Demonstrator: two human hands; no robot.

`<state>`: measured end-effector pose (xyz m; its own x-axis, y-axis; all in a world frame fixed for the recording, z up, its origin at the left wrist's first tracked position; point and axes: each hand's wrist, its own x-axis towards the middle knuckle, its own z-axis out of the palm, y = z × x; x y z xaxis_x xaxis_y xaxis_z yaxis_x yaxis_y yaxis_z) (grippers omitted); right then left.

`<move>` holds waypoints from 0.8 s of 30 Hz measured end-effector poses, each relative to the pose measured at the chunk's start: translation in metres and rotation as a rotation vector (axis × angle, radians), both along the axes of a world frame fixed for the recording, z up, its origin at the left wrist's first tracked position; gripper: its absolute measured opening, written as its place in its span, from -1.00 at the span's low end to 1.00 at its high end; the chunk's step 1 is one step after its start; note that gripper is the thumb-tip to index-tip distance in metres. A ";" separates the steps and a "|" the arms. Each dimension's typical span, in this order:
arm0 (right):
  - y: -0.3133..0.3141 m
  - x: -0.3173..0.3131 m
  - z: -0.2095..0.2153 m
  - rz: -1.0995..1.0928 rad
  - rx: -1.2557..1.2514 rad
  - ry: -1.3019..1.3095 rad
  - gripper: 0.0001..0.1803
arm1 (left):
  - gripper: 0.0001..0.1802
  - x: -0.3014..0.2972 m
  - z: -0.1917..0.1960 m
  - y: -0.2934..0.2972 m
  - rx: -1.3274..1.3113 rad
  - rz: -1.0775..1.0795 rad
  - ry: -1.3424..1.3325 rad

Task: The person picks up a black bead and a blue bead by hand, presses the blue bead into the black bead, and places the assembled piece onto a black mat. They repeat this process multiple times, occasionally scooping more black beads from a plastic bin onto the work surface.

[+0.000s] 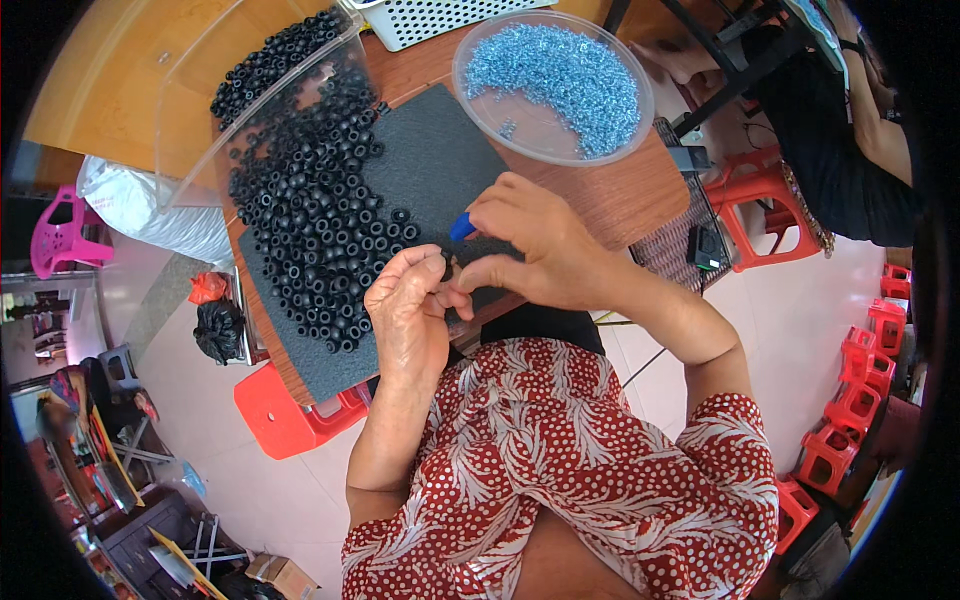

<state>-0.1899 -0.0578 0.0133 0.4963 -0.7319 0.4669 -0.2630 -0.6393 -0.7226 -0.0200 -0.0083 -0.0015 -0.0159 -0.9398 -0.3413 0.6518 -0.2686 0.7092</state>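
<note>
In front of my body, my left hand [410,305] is closed, with thumb and fingers pinched together. A small dark thing shows at its fingertips, too little of it visible to name. Close beside it, my right hand [535,240] reaches in with index finger and thumb apart. A blue cover [462,227] sits on the tip of that index finger. No object shows between its fingers. Many black ring-shaped beads [310,215] lie heaped on the dark mat [440,140], left of my hands. Small shiny blue beads [560,75] fill part of a round clear dish [490,115].
A clear plastic box [185,140] lies tipped, with black beads at its mouth. Behind is a white perforated basket [445,20]. A red stool [275,410] stands by the brown table [640,200]. Another person [835,140] is at the far right, near a red stool [765,215].
</note>
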 end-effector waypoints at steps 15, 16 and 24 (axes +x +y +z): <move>0.008 0.022 -0.017 -0.151 -0.524 0.335 -0.71 | -0.92 -0.013 0.001 -0.001 0.006 0.047 -0.067; 0.008 0.022 -0.018 -0.151 -0.522 0.335 -0.71 | -0.92 -0.013 0.001 -0.001 0.008 0.047 -0.067; 0.004 0.013 -0.015 -0.121 -0.574 0.327 -0.71 | -0.74 0.003 -0.002 0.001 -0.046 -0.225 -0.104</move>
<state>-0.1772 -0.0540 -0.0019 0.6082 -0.4717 0.6385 -0.5047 -0.8506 -0.1476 -0.0172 -0.0075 -0.0032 -0.1935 -0.9312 -0.3089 0.5023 -0.3645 0.7841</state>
